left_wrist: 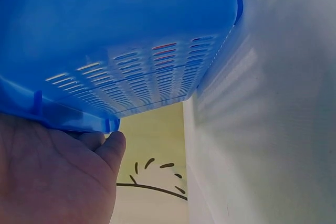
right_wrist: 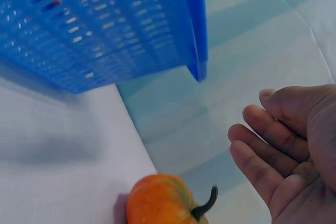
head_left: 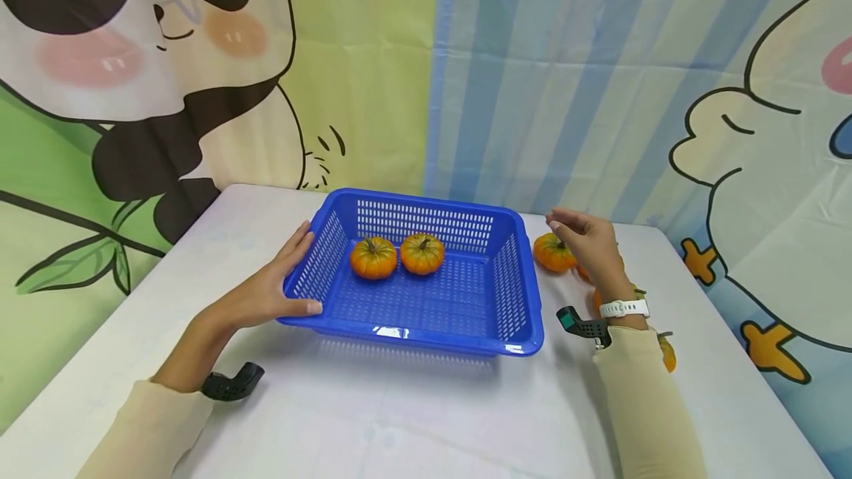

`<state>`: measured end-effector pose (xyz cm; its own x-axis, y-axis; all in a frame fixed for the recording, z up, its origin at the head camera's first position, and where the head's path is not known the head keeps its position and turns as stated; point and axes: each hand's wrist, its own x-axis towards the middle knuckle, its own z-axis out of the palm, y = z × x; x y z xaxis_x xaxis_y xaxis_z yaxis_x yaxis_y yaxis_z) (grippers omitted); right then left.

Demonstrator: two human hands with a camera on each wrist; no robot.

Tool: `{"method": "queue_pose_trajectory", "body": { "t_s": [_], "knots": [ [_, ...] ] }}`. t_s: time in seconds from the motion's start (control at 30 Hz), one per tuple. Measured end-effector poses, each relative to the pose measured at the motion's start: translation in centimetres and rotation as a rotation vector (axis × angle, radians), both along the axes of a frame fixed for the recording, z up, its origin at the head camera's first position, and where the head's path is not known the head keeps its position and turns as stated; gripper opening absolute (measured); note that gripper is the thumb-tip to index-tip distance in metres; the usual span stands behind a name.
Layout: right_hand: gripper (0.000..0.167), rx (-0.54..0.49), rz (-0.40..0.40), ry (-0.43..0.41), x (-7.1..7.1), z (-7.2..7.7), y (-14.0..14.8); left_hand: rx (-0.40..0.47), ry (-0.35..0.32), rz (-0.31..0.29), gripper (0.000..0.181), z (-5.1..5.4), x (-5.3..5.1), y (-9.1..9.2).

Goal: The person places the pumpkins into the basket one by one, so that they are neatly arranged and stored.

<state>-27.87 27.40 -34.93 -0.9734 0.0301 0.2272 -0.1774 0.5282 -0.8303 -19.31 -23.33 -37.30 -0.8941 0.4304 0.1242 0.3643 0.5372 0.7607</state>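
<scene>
In the head view a blue plastic basket (head_left: 426,316) with slotted walls stands mid-table. Two small orange pumpkins, a left one (head_left: 373,258) and a right one (head_left: 422,254), sit side by side inside it. My left hand (head_left: 269,290) holds the basket's left rim, its thumb over the front corner. The left wrist view shows this hand (left_wrist: 63,166) against the rim's underside. Right of the basket, my empty right hand (head_left: 592,242) hovers above a pumpkin (head_left: 552,253) on the table. The right wrist view shows its fingers (right_wrist: 262,163) loosely bent, apart from the pumpkin (right_wrist: 160,200) below.
More pumpkins lie along the table's right side, partly hidden by my right hand and forearm; one (head_left: 667,353) shows beside the sleeve. The white table (head_left: 373,420) ends at a printed cloth backdrop (head_left: 532,94) behind the basket.
</scene>
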Motion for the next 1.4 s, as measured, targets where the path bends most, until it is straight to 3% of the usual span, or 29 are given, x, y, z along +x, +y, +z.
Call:
{"method": "queue_pose_trajectory", "body": {
  "t_s": [0.17, 0.37, 0.67, 1.03, 1.4],
  "knots": [
    [0.049, -0.021, -0.076, 0.042, 0.1, -1.1, 0.9, -0.002, -0.003, 0.002, 0.110, -0.5, 0.0, 0.0],
    [0.050, -0.054, -0.100, 0.053, 0.2, -2.7, 1.8, 0.006, 0.000, -0.005, 0.110, -0.8, 0.1, -0.4],
    [0.057, -0.084, -0.158, 0.105, 0.1, -4.6, 2.8, -0.010, -0.005, -0.010, 0.109, -0.4, -0.3, 0.0],
    [0.067, -0.026, -0.162, 0.001, -1.1, -5.1, 2.7, -0.020, 0.002, 0.008, 0.108, -0.2, -0.1, -0.2],
    [0.078, 0.061, -0.108, -0.121, -1.4, -6.0, 2.5, -0.025, 0.005, 0.011, 0.108, -0.4, -0.3, -0.3]
  ]
}}
